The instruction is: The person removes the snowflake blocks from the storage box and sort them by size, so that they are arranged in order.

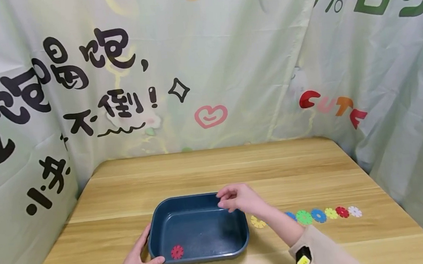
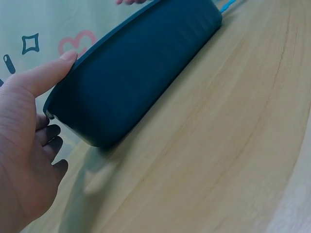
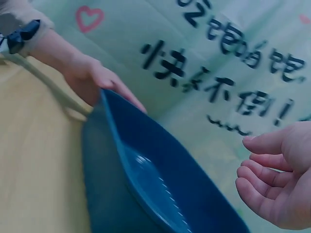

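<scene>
A dark blue rectangular basin point(image 1: 202, 230) stands on the table, a red notched plastic disc point(image 1: 177, 248) lying in its front left corner. My left hand point(image 1: 136, 260) holds the basin's left end, its thumb over the rim in the left wrist view. Above the far right rim hovers my right hand point(image 1: 242, 198), fingers loosely bent; the right wrist view shows nothing between them. A yellow disc point(image 1: 256, 223) lies just right of the basin. Farther right runs a row of similar discs, among them a green disc point(image 1: 302, 221), partly hidden by my right forearm.
The wooden table point(image 1: 215, 170) has rounded back corners. Printed fabric curtains point(image 1: 245, 82) hang behind it and along both sides. A black strap with a yellow-faced device point(image 1: 303, 262) sits at my right sleeve.
</scene>
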A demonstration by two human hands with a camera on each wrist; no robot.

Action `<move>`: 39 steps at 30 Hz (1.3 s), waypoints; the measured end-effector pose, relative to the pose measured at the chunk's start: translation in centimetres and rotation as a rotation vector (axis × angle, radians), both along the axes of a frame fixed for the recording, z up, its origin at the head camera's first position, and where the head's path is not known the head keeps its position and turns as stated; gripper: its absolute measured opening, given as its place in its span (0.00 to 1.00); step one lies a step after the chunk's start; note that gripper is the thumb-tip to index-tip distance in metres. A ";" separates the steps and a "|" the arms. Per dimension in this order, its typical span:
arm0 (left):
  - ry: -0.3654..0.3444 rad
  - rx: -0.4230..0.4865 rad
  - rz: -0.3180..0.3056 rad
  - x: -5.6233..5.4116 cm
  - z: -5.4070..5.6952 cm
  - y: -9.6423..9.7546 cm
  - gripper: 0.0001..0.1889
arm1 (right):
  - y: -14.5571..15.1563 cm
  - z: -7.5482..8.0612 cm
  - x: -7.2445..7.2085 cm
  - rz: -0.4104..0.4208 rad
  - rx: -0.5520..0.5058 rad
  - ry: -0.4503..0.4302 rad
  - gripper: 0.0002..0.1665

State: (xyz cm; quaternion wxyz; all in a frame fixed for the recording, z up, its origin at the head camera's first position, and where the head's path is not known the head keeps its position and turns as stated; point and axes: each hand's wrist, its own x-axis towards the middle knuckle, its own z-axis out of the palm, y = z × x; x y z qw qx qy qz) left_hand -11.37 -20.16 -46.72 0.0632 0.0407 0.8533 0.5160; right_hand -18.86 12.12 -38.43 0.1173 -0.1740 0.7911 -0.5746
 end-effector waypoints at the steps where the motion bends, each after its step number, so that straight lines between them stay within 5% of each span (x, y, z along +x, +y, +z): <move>1: 0.003 -0.005 -0.001 0.0 0.0 0.0 0.46 | -0.7 -0.1 0.0 0.015 0.010 0.001 0.17; 25: 0.006 -0.003 -0.018 -0.1 0.1 0.1 0.45 | -11.0 -5.2 1.2 0.163 0.140 -0.157 0.09; 39: -0.012 -0.015 -0.015 -0.1 0.1 0.0 0.45 | -12.0 -6.9 1.1 0.228 0.429 0.119 0.10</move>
